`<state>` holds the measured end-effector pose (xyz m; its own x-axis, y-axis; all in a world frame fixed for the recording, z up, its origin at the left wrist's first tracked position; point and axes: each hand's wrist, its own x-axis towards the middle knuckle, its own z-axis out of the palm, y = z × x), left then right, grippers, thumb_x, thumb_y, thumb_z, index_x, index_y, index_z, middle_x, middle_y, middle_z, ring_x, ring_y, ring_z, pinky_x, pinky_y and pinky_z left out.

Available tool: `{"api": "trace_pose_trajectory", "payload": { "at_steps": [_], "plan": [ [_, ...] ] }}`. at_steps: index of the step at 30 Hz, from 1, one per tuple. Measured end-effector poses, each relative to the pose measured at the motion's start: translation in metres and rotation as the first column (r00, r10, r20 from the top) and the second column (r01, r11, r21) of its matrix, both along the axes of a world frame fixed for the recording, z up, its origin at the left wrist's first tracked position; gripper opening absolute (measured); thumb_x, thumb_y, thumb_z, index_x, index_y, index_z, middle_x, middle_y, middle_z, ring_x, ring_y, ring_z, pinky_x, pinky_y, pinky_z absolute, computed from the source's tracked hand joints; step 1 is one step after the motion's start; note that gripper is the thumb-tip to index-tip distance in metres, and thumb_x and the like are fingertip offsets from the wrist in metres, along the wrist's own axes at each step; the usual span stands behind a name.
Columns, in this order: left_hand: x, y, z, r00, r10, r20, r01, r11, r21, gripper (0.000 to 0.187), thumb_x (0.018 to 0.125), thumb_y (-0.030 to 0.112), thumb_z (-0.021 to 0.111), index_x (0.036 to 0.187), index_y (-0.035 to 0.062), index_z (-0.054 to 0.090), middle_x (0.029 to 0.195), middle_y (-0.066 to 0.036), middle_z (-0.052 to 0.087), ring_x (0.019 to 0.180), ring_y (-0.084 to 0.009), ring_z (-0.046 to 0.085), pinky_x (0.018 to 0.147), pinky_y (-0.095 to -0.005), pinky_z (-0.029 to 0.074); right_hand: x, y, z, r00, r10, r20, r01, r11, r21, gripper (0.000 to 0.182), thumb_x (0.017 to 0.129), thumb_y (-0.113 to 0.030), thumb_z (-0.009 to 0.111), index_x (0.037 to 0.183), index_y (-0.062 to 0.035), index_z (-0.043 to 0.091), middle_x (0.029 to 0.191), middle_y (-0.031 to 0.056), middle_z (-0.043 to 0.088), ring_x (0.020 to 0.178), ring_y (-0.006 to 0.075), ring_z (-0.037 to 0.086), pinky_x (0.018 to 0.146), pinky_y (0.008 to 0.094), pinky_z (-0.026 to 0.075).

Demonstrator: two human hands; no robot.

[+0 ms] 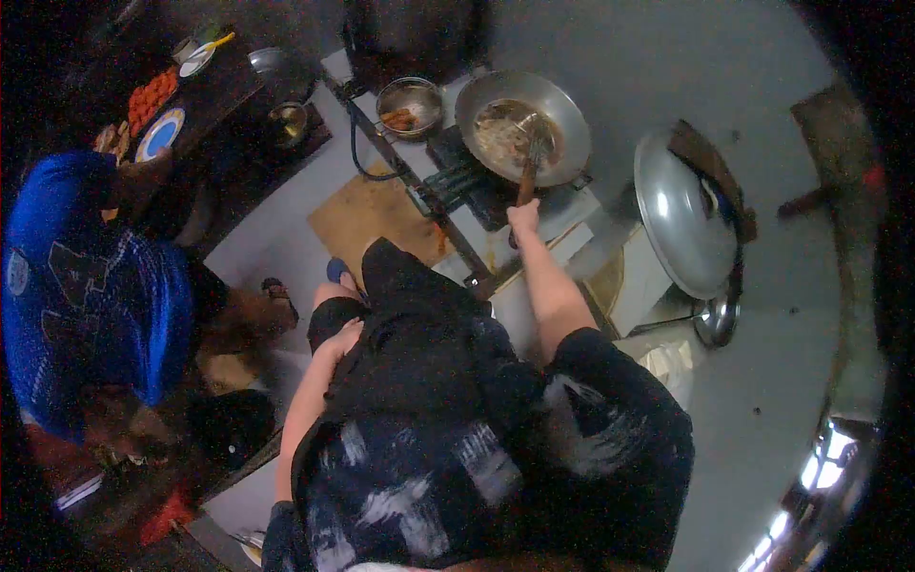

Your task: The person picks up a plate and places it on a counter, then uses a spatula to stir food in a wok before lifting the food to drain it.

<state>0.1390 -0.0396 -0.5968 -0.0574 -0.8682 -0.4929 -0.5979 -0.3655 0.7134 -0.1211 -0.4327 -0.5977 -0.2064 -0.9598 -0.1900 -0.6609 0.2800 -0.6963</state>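
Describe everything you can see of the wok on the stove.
The wok is a wide, round, shallow pan of grey metal, sitting upright on a dark burner on the stove. Inside lies pale, stringy food in brownish liquid. A spatula with a wooden handle reaches into it, held by the right hand. A smaller metal bowl stands just beside it; whether they touch is unclear. No lid covers it.

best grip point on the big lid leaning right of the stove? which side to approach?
Probably the upper rim of the lid, reached from above. It stands tilted on edge with its shiny domed face showing and no knob visible on that face, so the free top edge is the likely hold. The right hand is on the spatula in the wok; the left hand rests on the hip.
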Motion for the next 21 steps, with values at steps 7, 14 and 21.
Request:
{"api": "trace_pose_trajectory", "payload": {
  "at_steps": [7, 14, 21],
  "plan": [
    [0.017, -0.003, -0.013, 0.999, 0.033, -0.005, -0.033, 0.999, 0.034, 0.048, 0.080, 0.032, 0.043, 0.119, 0.0045, 0.043, 0.119, -0.019, 0.045, 0.114, -0.0351, 0.036, 0.101, -0.0396, 0.020, 0.001, -0.020, 0.024, 0.930, 0.041, 0.365, -0.091, 0.989, 0.121, 0.044, 0.062, -0.003, 0.059, 0.101, 0.0036, 0.040, 0.066, 0.0114, 0.050, 0.048, 0.0209, 0.048, 0.041, 0.0336, 0.037],
    [0.026, -0.011, -0.001, 0.986, 0.166, -0.020, -0.158, 0.965, 0.209, 0.055, 0.088, 0.037, 0.031, 0.125, -0.0030, 0.035, 0.131, -0.018, 0.035, 0.124, -0.0275, 0.027, 0.104, -0.0318, 0.016, -0.010, 0.007, 0.040, 0.897, 0.226, 0.380, -0.321, 0.924, 0.207, 0.034, 0.064, -0.002, 0.058, 0.093, 0.0000, 0.040, 0.060, 0.0072, 0.046, 0.042, 0.0165, 0.044, 0.036, 0.0320, 0.036],
    [0.022, -0.019, 0.044, 0.973, -0.229, 0.013, 0.228, 0.964, -0.133, 0.048, 0.080, 0.035, 0.042, 0.119, 0.0066, 0.044, 0.120, -0.015, 0.045, 0.117, -0.0292, 0.037, 0.102, -0.0445, 0.018, -0.023, 0.053, 0.081, 0.871, 0.163, 0.464, -0.278, 0.941, 0.192, 0.039, 0.064, -0.004, 0.059, 0.099, -0.0005, 0.042, 0.065, 0.0077, 0.050, 0.046, 0.0161, 0.046, 0.037, 0.0323, 0.037]
  ]
}}
